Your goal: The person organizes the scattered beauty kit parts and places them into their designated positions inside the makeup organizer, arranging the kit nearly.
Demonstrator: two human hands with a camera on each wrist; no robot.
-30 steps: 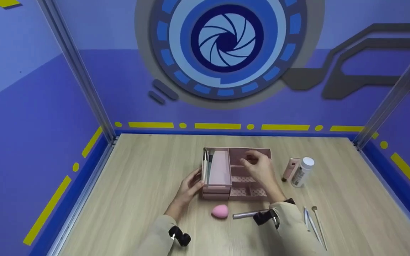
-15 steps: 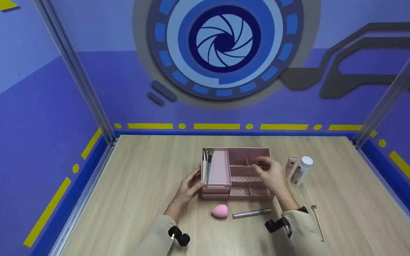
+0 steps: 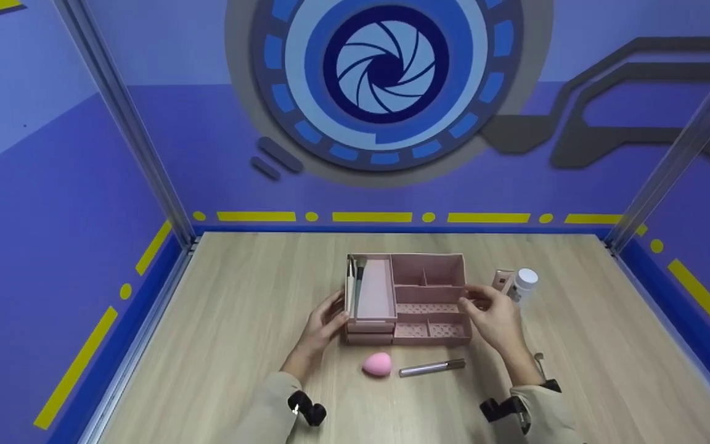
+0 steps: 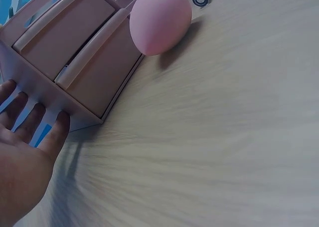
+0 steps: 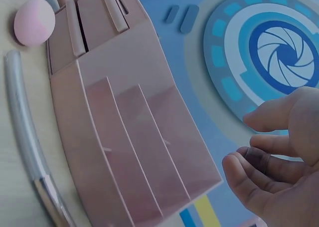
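Observation:
A pink organizer (image 3: 429, 300) with two small drawers and several compartments stands on the table, brushes (image 3: 355, 287) lying in its upper left tray. My left hand (image 3: 317, 333) rests its spread fingertips on the organizer's left side; in the left wrist view the hand (image 4: 30, 152) touches that wall beside the drawers. At the organizer's right side is my right hand (image 3: 498, 317), fingers loosely bent. The right wrist view shows the right hand (image 5: 279, 162) holding nothing, with a gap between it and the organizer (image 5: 134, 122).
In front of the organizer lie a pink sponge (image 3: 378, 364) and a silver tube (image 3: 432, 368). A white-capped bottle (image 3: 525, 282) and a pink tube (image 3: 502, 279) stand to the right, behind my right hand. A brush (image 3: 538, 364) is partly hidden by my right forearm.
My right hand has moved from above the back right compartment to the right, out beside the organizer. My left hand has stayed at the left side.

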